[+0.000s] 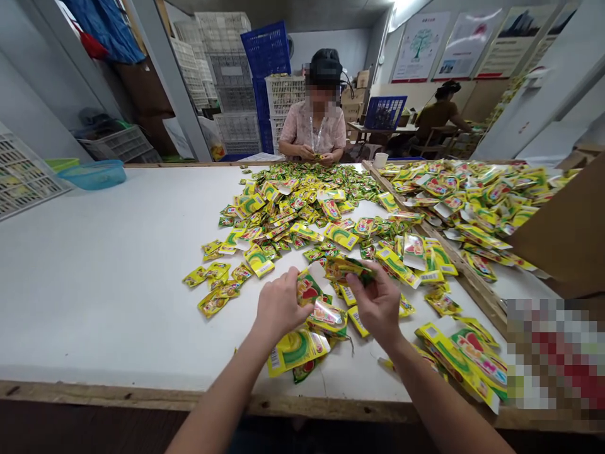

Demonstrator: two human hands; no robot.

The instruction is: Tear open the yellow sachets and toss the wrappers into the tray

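A big heap of small yellow-green sachets covers the middle of the white table. My left hand is closed on a yellow sachet with a red picture, just above the table's near side. My right hand pinches a small green-yellow sachet by its end, close beside the left hand. Several loose sachets lie right under both hands, and a larger yellow pouch rests near my left wrist.
Across the table a person handles sachets with both hands. A wooden strip splits off a second heap on the right. A brown cardboard sheet stands at right. Stacked crates line the back; a blue basin sits far left.
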